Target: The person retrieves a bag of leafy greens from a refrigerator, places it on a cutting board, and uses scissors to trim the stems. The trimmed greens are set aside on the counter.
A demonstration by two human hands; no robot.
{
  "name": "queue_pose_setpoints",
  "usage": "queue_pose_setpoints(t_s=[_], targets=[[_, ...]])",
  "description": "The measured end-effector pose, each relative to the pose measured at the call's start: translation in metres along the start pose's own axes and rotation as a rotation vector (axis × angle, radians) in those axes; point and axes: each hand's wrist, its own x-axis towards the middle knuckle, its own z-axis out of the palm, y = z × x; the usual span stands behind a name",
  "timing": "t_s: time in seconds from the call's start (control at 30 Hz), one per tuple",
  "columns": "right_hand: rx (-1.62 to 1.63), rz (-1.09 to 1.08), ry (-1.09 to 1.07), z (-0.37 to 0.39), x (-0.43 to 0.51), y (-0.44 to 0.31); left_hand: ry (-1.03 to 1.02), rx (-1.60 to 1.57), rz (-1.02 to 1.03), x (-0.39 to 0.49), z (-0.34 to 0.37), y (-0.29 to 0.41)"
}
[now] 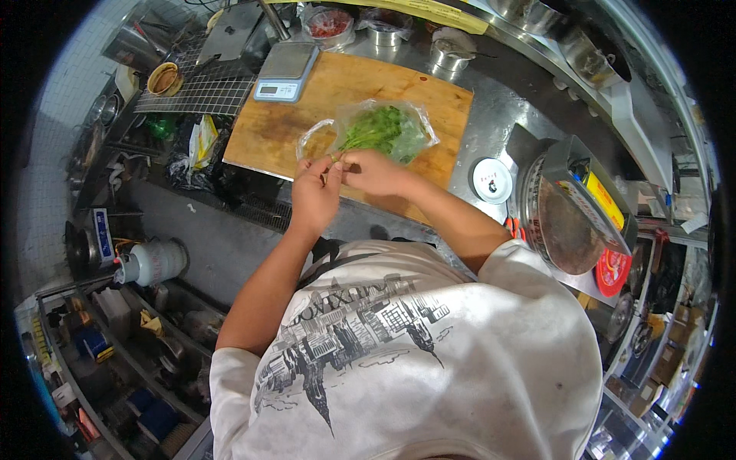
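Note:
Both hands meet at the near edge of a wooden cutting board [276, 138]. My left hand [316, 190] has its thumb and fingers pinched on a small green stem [333, 158]. Close against it on the right, my right hand [371, 171] has bent fingers at the same spot; whether it also grips the stem is hidden. Just beyond the hands, a bunch of leafy green herbs [376, 127] lies in a clear plastic bag [417, 135] on the board. Part of the bag's crinkled rim loops out to the left of the herbs.
A digital kitchen scale [282, 69] stands at the board's far left corner. Metal containers, one a steel pot [384, 35], line the back. To the right are a small white dish [492, 180], orange-handled scissors [513, 226] and a large round lid [560, 224]. A gas cylinder [155, 263] stands lower left.

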Motion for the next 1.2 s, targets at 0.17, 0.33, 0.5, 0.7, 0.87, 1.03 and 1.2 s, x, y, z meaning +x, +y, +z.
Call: queue_pose_setpoints(t_s=[0.17,0.33,0.5,0.7,0.87,1.03,1.2], targets=[[0.34,0.105,-0.388,-0.02,0.02,0.025,0.08,-0.096,0.022,0.001,-0.004,-0.001],[-0.543,0.262,0.124,-0.039,0.05,0.071,0.226,-0.3,0.112,0.002,-0.019,0.008],[-0.849,0.308,-0.115,-0.045,0.058,0.116,0.205,-0.57,0.19,0.001,-0.03,0.034],[-0.9,0.261,-0.127,-0.05,0.053,0.125,-0.18,-0.628,-0.01,0.006,-0.014,0.051],[-0.921,0.101,0.1,-0.064,0.036,0.079,-0.338,-0.658,-0.206,0.018,0.036,0.039],[-0.532,-0.09,0.354,-0.068,0.002,0.023,-0.153,-0.522,-0.321,0.042,0.049,0.002],[0.043,0.086,0.275,-0.062,-0.007,-0.002,-0.178,-0.923,-0.253,0.051,0.06,-0.009]])
